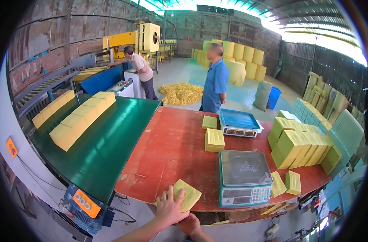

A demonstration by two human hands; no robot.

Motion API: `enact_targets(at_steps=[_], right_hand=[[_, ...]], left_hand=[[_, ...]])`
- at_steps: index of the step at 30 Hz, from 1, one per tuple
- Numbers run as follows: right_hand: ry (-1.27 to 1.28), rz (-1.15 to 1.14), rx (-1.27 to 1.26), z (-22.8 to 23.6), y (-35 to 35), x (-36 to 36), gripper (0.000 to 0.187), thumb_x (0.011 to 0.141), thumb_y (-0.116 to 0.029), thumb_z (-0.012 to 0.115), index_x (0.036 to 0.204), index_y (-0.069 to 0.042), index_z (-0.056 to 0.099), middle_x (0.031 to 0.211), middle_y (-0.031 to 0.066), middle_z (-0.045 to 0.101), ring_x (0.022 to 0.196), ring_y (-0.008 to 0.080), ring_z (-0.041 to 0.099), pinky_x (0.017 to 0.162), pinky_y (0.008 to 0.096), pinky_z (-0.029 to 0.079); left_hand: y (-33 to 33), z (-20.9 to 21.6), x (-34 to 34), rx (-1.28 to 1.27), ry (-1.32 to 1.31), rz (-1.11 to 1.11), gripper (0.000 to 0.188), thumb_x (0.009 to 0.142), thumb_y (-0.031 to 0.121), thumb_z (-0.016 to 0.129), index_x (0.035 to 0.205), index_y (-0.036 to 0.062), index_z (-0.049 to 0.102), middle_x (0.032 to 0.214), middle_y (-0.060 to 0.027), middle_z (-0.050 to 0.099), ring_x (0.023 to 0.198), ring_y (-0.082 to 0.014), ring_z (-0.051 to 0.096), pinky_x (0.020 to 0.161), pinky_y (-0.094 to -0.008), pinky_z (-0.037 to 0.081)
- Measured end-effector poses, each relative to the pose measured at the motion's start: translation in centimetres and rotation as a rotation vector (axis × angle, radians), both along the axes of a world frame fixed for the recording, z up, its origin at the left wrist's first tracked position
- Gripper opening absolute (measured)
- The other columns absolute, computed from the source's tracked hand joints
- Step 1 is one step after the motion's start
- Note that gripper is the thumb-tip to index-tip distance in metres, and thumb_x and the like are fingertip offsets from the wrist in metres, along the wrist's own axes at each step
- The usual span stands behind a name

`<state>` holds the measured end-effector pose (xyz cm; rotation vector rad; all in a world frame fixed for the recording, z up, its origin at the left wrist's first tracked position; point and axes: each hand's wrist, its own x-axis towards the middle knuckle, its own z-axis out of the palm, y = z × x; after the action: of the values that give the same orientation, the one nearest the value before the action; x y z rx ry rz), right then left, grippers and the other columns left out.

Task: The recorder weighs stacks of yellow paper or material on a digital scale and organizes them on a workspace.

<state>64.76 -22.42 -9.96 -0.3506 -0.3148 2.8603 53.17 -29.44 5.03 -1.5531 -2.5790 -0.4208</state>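
Note:
At the front edge of the red table I hold a squarish block of yellow paper sheets, tilted. My left hand lies over its near left side, fingers spread across the top and the edge gripped. Just below, my right hand is closed at the block's near lower corner; its fingertips are partly hidden. Right of the block stands a digital scale with a dark, bare plate. Two small yellow paper blocks lie beyond it.
A green conveyor belt carries rows of yellow blocks on the left. A second scale with a blue tray, a small stack and a large stack stand on the table. One person stands beyond it; another works at a machine.

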Motion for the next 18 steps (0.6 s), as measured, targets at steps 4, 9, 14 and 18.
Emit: enact_targets(at_steps=[4, 9, 14, 18], right_hand=[[-0.178, -0.154, 0.022, 0.7, -1.7, -0.7, 0.047, 0.096, -0.033, 0.041, 0.136, -0.01, 0.05, 0.136, 0.0086, 0.054, 0.124, 0.0278, 0.049, 0.107, 0.0499, 0.036], [-0.038, -0.193, 0.049, 0.5, -3.0, -0.4, 0.046, 0.096, -0.035, 0.045, 0.134, -0.011, 0.05, 0.134, 0.0075, 0.054, 0.123, 0.026, 0.049, 0.107, 0.0466, 0.035], [-0.147, -0.215, 0.018, 0.9, -3.5, -0.9, 0.045, 0.096, -0.039, 0.046, 0.133, -0.013, 0.052, 0.133, 0.0068, 0.054, 0.123, 0.0247, 0.048, 0.106, 0.0464, 0.036], [-0.205, -0.225, 0.026, 0.6, -3.5, -0.9, 0.05, 0.096, -0.04, 0.042, 0.137, -0.013, 0.048, 0.141, 0.0084, 0.049, 0.129, 0.0281, 0.045, 0.109, 0.0466, 0.034]], left_hand=[[-0.2, -0.1, 0.0, 0.028, 0.004, -0.036, 0.092, 0.068, 0.052, 0.074, 0.146, 0.0169, 0.04, 0.146, -0.0291, 0.03, 0.121, -0.0455, 0.043, 0.09, -0.0589, 0.038], [-1.3, -0.6, 0.4, 0.058, 0.041, -0.073, 0.094, 0.066, 0.053, 0.075, 0.146, 0.0178, 0.04, 0.146, -0.0286, 0.03, 0.121, -0.0454, 0.043, 0.09, -0.0595, 0.038], [-1.1, -0.8, -0.3, 0.065, 0.029, -0.071, 0.095, 0.065, 0.055, 0.075, 0.146, 0.0179, 0.041, 0.146, -0.0284, 0.03, 0.12, -0.0454, 0.043, 0.09, -0.0608, 0.038], [-0.9, -0.5, -0.4, 0.035, 0.004, -0.082, 0.093, 0.066, 0.055, 0.074, 0.145, 0.0177, 0.042, 0.146, -0.0281, 0.03, 0.12, -0.045, 0.044, 0.09, -0.0601, 0.039]])
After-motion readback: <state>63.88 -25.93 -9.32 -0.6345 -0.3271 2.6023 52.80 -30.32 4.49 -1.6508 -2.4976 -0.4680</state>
